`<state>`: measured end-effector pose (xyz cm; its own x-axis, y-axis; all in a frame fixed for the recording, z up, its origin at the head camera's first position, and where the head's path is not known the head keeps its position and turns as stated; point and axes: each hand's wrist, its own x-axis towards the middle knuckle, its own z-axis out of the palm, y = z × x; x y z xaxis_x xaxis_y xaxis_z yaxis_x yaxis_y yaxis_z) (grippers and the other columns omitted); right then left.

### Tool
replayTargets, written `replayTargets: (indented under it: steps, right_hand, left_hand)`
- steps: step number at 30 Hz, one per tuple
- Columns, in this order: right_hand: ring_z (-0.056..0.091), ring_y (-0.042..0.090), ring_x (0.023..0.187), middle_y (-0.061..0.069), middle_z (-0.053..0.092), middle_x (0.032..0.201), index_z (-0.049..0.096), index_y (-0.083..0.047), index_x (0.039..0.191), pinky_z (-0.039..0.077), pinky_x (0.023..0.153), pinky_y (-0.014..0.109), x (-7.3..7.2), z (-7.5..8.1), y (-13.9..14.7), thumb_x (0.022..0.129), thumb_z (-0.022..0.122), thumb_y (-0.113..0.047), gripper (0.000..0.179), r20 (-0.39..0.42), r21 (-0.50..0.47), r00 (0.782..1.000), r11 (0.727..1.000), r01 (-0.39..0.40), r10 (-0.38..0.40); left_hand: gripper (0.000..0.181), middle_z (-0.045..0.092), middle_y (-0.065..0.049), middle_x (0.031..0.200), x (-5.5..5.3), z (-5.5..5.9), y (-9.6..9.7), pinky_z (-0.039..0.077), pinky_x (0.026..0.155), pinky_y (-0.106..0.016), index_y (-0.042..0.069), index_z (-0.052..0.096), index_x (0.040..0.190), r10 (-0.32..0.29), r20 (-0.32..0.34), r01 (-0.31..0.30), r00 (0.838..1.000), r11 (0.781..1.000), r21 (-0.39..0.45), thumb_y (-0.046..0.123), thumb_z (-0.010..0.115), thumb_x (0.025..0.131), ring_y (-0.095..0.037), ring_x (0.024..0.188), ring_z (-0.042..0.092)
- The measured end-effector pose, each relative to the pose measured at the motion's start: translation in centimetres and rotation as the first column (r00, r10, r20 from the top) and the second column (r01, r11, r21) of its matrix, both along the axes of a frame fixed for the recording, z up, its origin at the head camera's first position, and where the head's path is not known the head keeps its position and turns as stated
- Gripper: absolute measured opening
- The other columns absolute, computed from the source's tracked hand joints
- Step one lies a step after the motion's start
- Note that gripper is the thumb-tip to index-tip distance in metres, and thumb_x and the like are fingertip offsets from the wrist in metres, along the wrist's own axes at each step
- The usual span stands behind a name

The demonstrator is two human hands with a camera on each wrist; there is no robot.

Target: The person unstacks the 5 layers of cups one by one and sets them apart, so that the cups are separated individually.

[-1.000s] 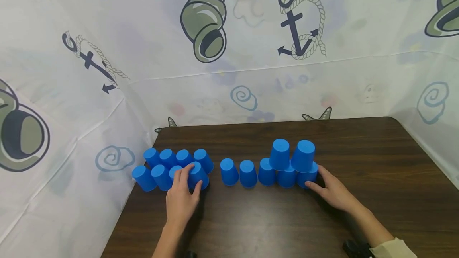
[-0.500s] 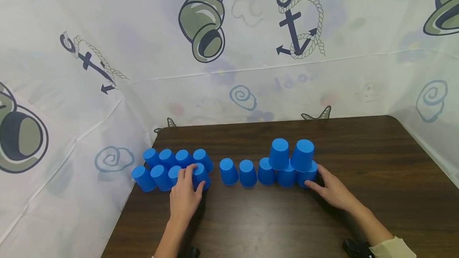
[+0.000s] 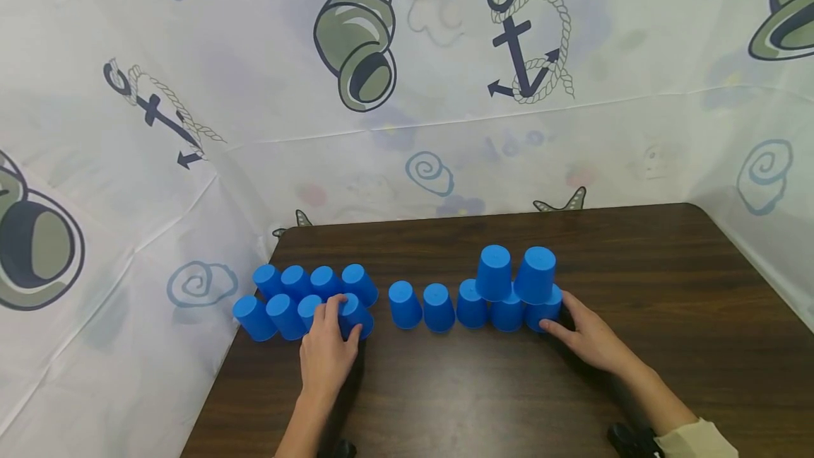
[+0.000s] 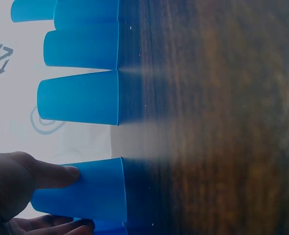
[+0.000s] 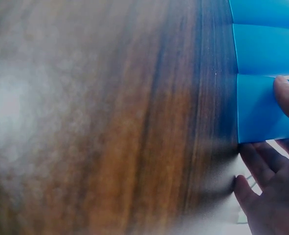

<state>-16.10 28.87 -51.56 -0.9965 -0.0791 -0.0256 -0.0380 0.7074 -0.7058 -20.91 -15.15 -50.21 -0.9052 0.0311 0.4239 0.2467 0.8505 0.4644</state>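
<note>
In the head view, my left hand [image 3: 327,352] holds an upside-down blue cup [image 3: 356,315] at the right end of a front row. The left wrist view shows its thumb [image 4: 56,175] across the cup's side, with the other fingers around the far side. My right hand [image 3: 594,338] grips the rightmost bottom cup [image 3: 543,311] of the other row. Its thumb [image 5: 287,95] lies on the front of that cup in the right wrist view, with fingers behind. Two upper cups, one left [image 3: 494,273] and one right [image 3: 536,274], stand on the bottom cups there.
Several more inverted blue cups [image 3: 253,316] stand in two rows at the left. Two single cups, one [image 3: 405,304] beside the other [image 3: 439,308], continue the right-hand row. All rest on a dark wooden table [image 3: 470,387], with a patterned white cloth [image 3: 267,55] behind.
My left hand has shifted slightly right with its cup, which sits a little lower and further right than a second ago. The right hand and the stacked cups stay put.
</note>
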Motion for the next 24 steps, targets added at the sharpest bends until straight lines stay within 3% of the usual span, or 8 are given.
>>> replayTargets:
  steps: [17, 24]
  right_hand:
    - [0.036, 0.054, 0.132, 0.033, 0.037, 0.146, 0.028, 0.003, 0.148, 0.033, 0.100, 0.070, 0.1, -0.1, 0.0, 0.097, 0.058, -0.044, 0.076, -0.021, -0.004, 1.000, 1.000, -0.006, 0.006]
    - [0.036, 0.054, 0.132, 0.033, 0.037, 0.146, 0.028, 0.004, 0.148, 0.032, 0.100, 0.071, 0.1, -0.2, 0.0, 0.097, 0.058, -0.044, 0.076, -0.029, -0.007, 1.000, 1.000, -0.008, 0.008]
  left_hand:
    - [0.059, 0.055, -0.014, 0.123, 0.7, 0.4, -0.1, 0.058, 0.071, -0.049, 0.013, 0.056, 0.126, 0.013, -0.047, -0.012, 0.999, 1.000, 0.010, 0.014, 0.086, 0.075, -0.034, 0.086, 0.069]
    - [0.056, 0.057, -0.013, 0.123, 1.2, 1.6, 0.2, 0.059, 0.068, -0.047, 0.013, 0.058, 0.124, 0.007, -0.144, -0.006, 0.990, 1.000, 0.010, 0.015, 0.086, 0.075, -0.033, 0.086, 0.069]
